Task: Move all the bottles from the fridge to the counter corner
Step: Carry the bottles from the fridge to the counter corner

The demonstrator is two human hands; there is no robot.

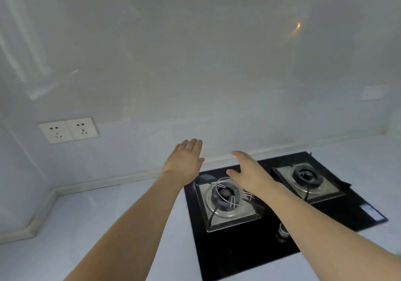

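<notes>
both hands are stretched forward above the kitchen counter (91, 220), and neither carries anything. the left hand (184, 161) shows its back with the fingers straight and close together; the right hand (247, 172) is turned more on edge, its fingers straight and relaxed, the thumb apart, hovering over the left burner (225, 196) of the black gas hob (238, 254). a second burner (306, 176) sits to the right, and a double wall socket (69, 129) is on the wall at the left, above the spot where the counter runs into the corner (54, 190).

no bottle and no fridge appear anywhere in view — so the task's things must lie outside the frame, and how many are left cannot be told. the corner itself shows no bottle standing in it (only bare pale surface and the raised edging).

judging from this, the step in hand is the trip to fetch a bottle. to do it well the person should turn away from the hob, grip one bottle around its body with each hand, and set them upright deep in the corner — well apart from the burners, leaving room for more.
</notes>
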